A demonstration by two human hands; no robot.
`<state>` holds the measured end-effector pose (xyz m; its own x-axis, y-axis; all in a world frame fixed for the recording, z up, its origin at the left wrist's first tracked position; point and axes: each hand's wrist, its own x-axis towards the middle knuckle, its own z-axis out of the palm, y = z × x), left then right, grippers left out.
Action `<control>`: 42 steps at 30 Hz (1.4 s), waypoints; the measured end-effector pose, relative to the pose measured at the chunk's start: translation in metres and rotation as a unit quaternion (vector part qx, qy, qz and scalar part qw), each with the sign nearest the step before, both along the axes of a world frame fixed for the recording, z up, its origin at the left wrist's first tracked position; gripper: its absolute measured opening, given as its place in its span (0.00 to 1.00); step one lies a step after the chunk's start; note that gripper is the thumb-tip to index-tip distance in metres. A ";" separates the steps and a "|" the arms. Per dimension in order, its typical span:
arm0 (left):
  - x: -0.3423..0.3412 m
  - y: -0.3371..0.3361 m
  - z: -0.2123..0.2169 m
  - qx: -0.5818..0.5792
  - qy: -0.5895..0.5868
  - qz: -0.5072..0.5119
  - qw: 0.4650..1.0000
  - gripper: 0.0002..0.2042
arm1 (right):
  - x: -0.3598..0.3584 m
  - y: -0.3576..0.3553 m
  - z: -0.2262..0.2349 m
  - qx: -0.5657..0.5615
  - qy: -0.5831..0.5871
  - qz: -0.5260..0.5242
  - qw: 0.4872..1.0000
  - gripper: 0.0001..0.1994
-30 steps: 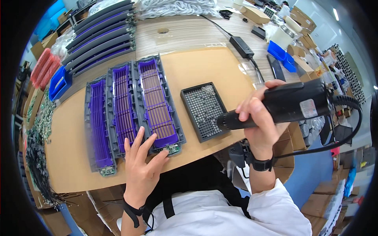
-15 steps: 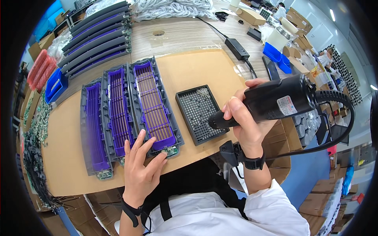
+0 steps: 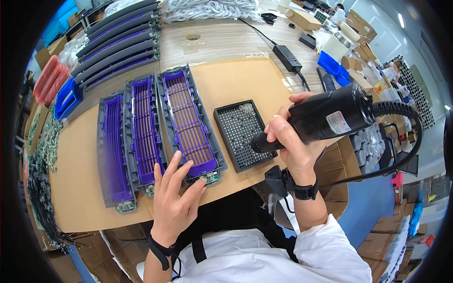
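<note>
My right hand (image 3: pixel 295 134) grips a black electric screwdriver (image 3: pixel 330 115), its tip pointing down-left at the black screw tray (image 3: pixel 243 137). Small screws (image 3: pixel 247 110) are heaped at the tray's far end and dotted through its holes. Whether the tip touches a screw I cannot tell. My left hand (image 3: pixel 177 198) lies with fingers spread over the near end of the rightmost grey-and-purple grille housing (image 3: pixel 188 125), by its green circuit board (image 3: pixel 212 178). Two similar housings, a middle one (image 3: pixel 144 127) and a left one (image 3: pixel 114 151), lie beside it.
Brown cardboard (image 3: pixel 75 188) covers the table under the housings. Stacked grey panels (image 3: pixel 118 47) stand at the back left, near a blue bin (image 3: pixel 67 99). Black wires (image 3: pixel 42 198) hang at the left edge. A power adapter (image 3: pixel 287 57) and blue trays (image 3: pixel 332 68) sit back right.
The rightmost housing and my left hand have shifted slightly to the right. The screwdriver has moved a little left relative to the tray, its tip still over the holes.
</note>
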<state>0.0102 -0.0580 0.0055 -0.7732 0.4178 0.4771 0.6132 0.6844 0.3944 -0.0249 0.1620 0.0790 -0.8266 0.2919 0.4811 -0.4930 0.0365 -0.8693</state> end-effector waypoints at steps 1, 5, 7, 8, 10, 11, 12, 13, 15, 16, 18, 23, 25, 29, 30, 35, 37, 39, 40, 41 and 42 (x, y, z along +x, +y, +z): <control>0.000 0.000 0.000 0.000 0.001 0.000 1.000 0.05 | 0.001 0.000 0.001 0.001 0.006 -0.007 1.000 0.20; 0.000 -0.004 -0.001 0.006 0.002 -0.005 1.000 0.06 | 0.015 -0.004 0.011 0.018 0.039 -0.017 0.999 0.21; -0.002 -0.003 -0.004 0.007 -0.001 -0.009 1.000 0.06 | 0.020 -0.011 0.015 -0.001 0.074 0.013 0.997 0.21; -0.003 -0.003 -0.004 0.008 0.001 -0.013 1.000 0.06 | 0.023 -0.015 0.017 -0.015 0.100 0.036 0.994 0.21; -0.001 -0.005 -0.005 0.006 0.003 -0.009 1.000 0.07 | 0.030 -0.022 0.015 -0.036 0.110 0.084 0.990 0.22; 0.000 -0.005 -0.005 0.009 0.001 -0.008 1.000 0.07 | 0.035 -0.024 0.014 -0.059 0.098 0.114 0.987 0.22; 0.000 -0.005 -0.006 0.013 0.000 -0.006 1.000 0.07 | 0.040 -0.025 0.012 -0.082 0.085 0.142 0.983 0.23; 0.000 -0.005 -0.006 0.012 0.006 -0.003 1.000 0.07 | 0.043 -0.027 0.010 -0.087 0.078 0.166 0.979 0.24; 0.000 -0.005 -0.007 0.014 0.006 -0.004 1.000 0.07 | 0.042 -0.029 0.004 -0.045 0.079 0.169 0.981 0.24; 0.000 -0.005 -0.007 0.015 0.006 -0.005 1.000 0.07 | 0.041 -0.029 0.000 -0.024 0.080 0.170 0.982 0.24; 0.000 -0.004 -0.006 0.019 0.007 -0.004 1.000 0.07 | 0.038 -0.029 -0.005 -0.007 0.093 0.197 0.976 0.25; 0.000 -0.005 -0.007 0.024 0.007 -0.006 1.000 0.07 | 0.036 -0.037 -0.010 -0.015 0.080 0.204 0.976 0.24; 0.000 -0.005 -0.008 0.024 0.007 -0.006 1.000 0.07 | 0.038 -0.040 -0.011 -0.023 0.063 0.196 0.978 0.24; -0.001 -0.006 -0.007 0.030 0.008 -0.010 0.999 0.06 | 0.036 -0.042 -0.013 -0.038 0.065 0.201 0.977 0.24; -0.001 -0.006 -0.008 0.030 0.008 -0.010 0.999 0.06 | 0.035 -0.042 -0.013 -0.036 0.066 0.201 0.977 0.24; 0.000 -0.007 -0.007 0.037 0.006 -0.010 0.999 0.07 | 0.036 -0.044 -0.015 -0.037 0.057 0.193 0.979 0.24; 0.000 -0.007 -0.008 0.040 0.004 -0.011 0.999 0.07 | 0.035 -0.045 -0.014 -0.037 0.062 0.193 0.979 0.24; 0.000 -0.007 -0.008 0.041 -0.001 -0.012 0.999 0.07 | 0.034 -0.045 -0.014 -0.036 0.064 0.190 0.979 0.24; 0.001 -0.007 -0.009 0.042 -0.003 -0.012 0.999 0.07 | 0.035 -0.045 -0.014 -0.036 0.063 0.187 0.980 0.23; 0.000 -0.007 -0.009 0.041 -0.003 -0.012 0.999 0.07 | 0.034 -0.045 -0.014 -0.036 0.062 0.184 0.980 0.23; 0.000 -0.007 -0.009 0.040 -0.004 -0.011 0.999 0.07 | 0.034 -0.045 -0.015 -0.036 0.063 0.184 0.980 0.23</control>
